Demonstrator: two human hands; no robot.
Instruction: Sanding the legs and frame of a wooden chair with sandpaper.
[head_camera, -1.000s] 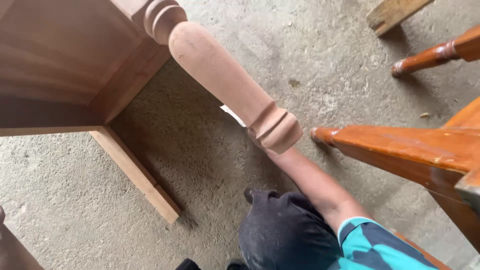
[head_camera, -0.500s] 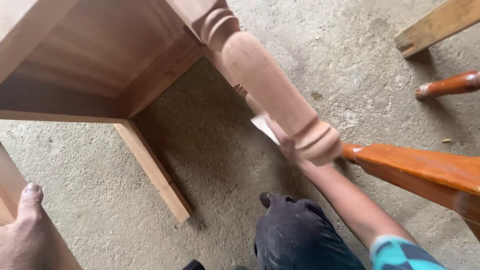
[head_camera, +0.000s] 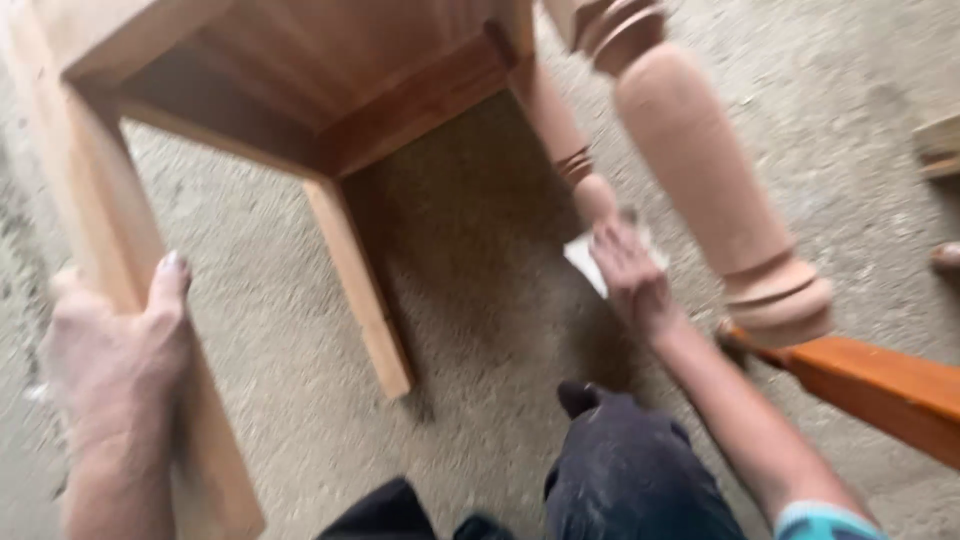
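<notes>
Left hand (head_camera: 115, 350) grips square leg (head_camera: 120, 250), lower left; right hand (head_camera: 630, 280) holds sandpaper (head_camera: 585, 262) on far turned leg (head_camera: 565, 140), center. Best w/ light, even strokes.

A: Light's looking soft & even, daylight-ish, w/ no glare showing anywhere. Floor's reading mid-grey, nothing blown out.

B: Shadows? I'm seeing a dark patch lying on the concrete floor (head_camera: 470, 250) under the unfinished wooden table (head_camera: 300, 60), fading out w/ soft edges.

A: Yep. Whole frame's smearing w/ motion blur, tho. Left hand (head_camera: 115, 350) near the bottom left corner is coming out fuzzy, grain on the wood washing out.

B: Right hand (head_camera: 630, 280) & the pale sheet (head_camera: 590, 258) under it are blurring too; its edges aren't resolving.

A: Turned leg (head_camera: 710, 170) is streaking along its length. Dark trousers (head_camera: 620, 470) are staying a bit crisper.
</notes>
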